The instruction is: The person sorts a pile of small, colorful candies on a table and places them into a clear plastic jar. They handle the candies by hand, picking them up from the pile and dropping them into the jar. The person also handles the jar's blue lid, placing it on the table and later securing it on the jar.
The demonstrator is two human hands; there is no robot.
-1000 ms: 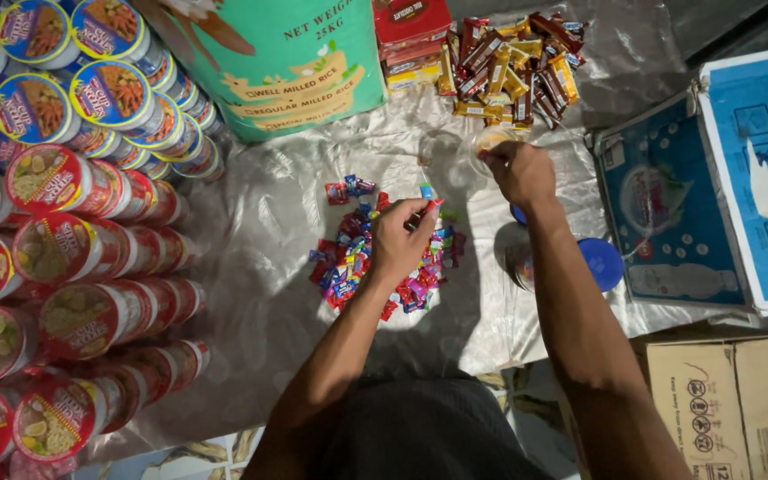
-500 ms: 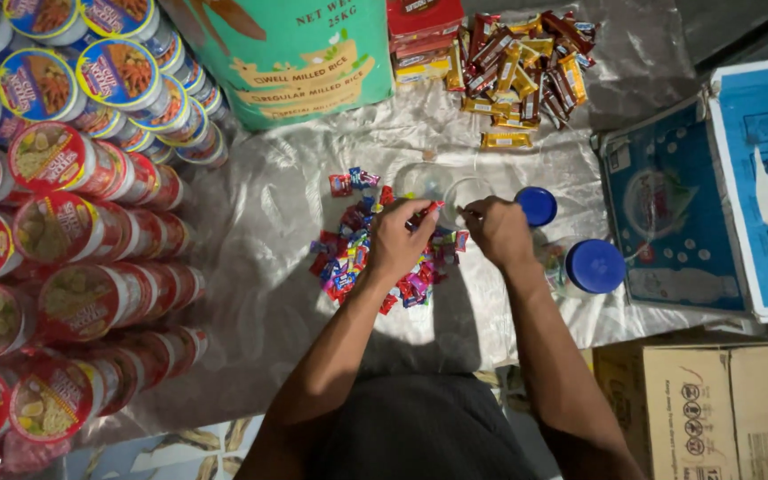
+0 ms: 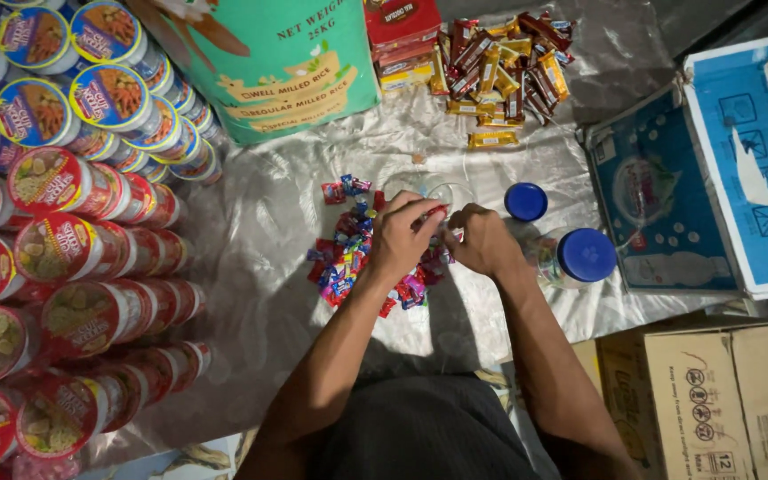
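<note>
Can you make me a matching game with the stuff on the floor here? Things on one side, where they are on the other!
Things:
1. candy pile
2. chocolate bars
3. noodle cups
4. brown cardboard box

Places:
A. stacked along the left side
B. bottom right corner
C. in the middle, under the left hand and right hand
D. heaped at the top, right of the green rice sack

Pairs: 1-C, 2-D, 3-A, 4-B
</note>
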